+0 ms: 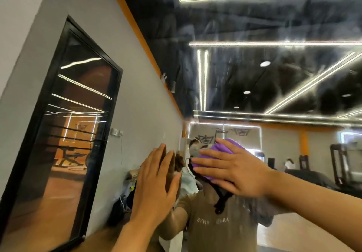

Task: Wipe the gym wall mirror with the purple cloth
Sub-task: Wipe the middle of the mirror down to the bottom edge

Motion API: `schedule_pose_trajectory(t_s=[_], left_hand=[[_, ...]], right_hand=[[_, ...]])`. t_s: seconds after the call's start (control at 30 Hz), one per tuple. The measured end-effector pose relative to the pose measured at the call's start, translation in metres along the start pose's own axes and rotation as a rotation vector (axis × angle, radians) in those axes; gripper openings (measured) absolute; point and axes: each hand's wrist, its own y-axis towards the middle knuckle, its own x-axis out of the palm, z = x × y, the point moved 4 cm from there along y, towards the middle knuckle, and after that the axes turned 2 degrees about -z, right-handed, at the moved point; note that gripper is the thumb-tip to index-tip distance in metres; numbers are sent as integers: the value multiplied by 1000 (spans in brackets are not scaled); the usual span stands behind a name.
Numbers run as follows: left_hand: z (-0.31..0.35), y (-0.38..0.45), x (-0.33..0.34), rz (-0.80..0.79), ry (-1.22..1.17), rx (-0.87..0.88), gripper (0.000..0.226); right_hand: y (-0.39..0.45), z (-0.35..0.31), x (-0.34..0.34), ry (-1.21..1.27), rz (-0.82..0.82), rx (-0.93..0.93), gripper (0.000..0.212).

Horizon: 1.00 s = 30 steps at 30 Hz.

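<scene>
The gym wall mirror (284, 144) fills the right side of the view, streaked and reflecting ceiling light strips and my own torso. The purple cloth (221, 149) lies flat against the glass under my right hand (237, 169), whose spread, straight fingers press it to the mirror. My left hand (156, 177) rests flat on the glass near the mirror's left edge, fingers straight and together, holding nothing. Much of the cloth is hidden by my right hand.
A grey wall (141, 102) runs off to the left, topped by an orange strip. A black-framed glass door (64, 134) stands in it. A small white socket box (115, 132) is mounted on the wall. Bags and clutter (125, 197) sit low by the wall.
</scene>
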Motion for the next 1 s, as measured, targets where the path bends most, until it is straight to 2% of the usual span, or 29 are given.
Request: schedule_pose_trajectory(t_s=[0.1, 0.27, 0.37, 0.43, 0.5, 0.77, 0.9, 1.0], left_hand=[[-10, 0, -2, 16, 4, -41, 67], [-26, 8, -16, 50, -12, -122, 68], [-36, 15, -25, 56, 8, -111, 68], [-40, 18, -29, 59, 8, -122, 69], [-43, 21, -32, 60, 9, -135, 69], [-53, 16, -26, 82, 5, -142, 63], [-57, 12, -27, 63, 6, -145, 59], [-64, 13, -24, 102, 17, -84, 55]], right_hand=[[35, 36, -15, 23, 78, 74, 45], [96, 123, -55, -62, 193, 469, 54], [113, 141, -60, -74, 245, 662, 63], [116, 132, -55, -122, 282, 703, 62], [113, 110, -45, -141, 280, 663, 59], [101, -38, 21, -123, 139, 113, 48], [106, -28, 17, -89, 116, -9, 46], [131, 5, 3, -49, 108, 95, 46]])
